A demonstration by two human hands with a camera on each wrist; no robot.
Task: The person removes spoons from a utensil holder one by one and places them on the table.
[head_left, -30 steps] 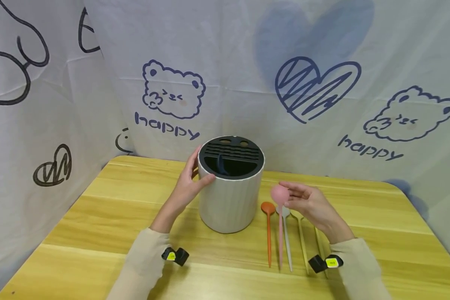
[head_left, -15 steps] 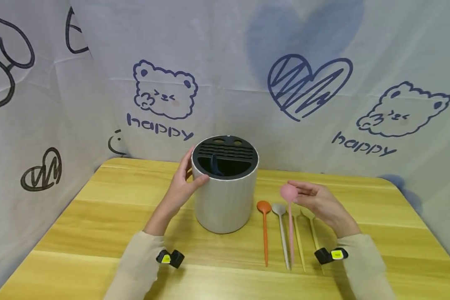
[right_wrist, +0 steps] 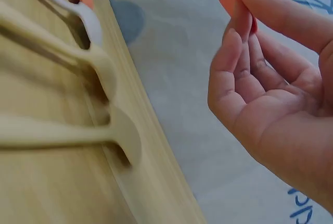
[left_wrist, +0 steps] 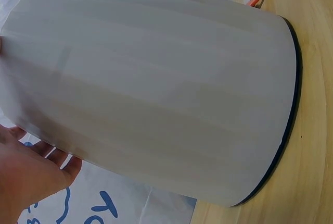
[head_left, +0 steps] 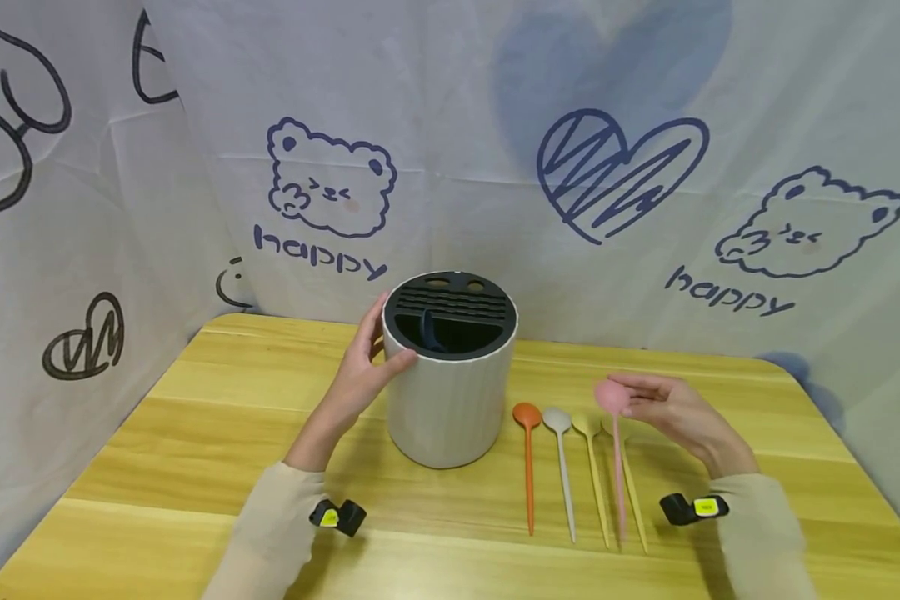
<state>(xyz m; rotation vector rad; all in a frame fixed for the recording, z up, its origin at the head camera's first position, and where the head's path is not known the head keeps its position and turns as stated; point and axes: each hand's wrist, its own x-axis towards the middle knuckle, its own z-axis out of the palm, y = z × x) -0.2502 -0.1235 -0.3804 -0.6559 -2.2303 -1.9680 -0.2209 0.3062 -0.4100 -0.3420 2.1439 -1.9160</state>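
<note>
A pale ribbed utensil holder (head_left: 450, 408) with a black slotted lid (head_left: 457, 304) stands upright on the table. My left hand (head_left: 352, 383) holds its left side, thumb near the front rim and fingers round the back; the left wrist view shows those fingers against the wall (left_wrist: 166, 88). At the right, my right hand (head_left: 678, 412) pinches a pink spoon (head_left: 612, 396) by its bowl, handle pointing down toward me, raised above two yellow spoons. Below it lie an orange spoon (head_left: 527, 415), a light grey spoon (head_left: 557, 420), a yellow spoon (head_left: 588, 425) and another yellow spoon (head_left: 633, 492), partly covered.
The wooden table (head_left: 157, 483) ends at a back edge against a white printed cloth (head_left: 465, 100). More cloth (head_left: 120, 233) hangs along the left side. A dark blue curved piece (head_left: 429, 329) shows in the lid's large opening.
My right hand has carried the pink spoon rightward, from over the grey spoon to over the yellow ones. My left hand stays on the holder. The head view has shifted slightly.
</note>
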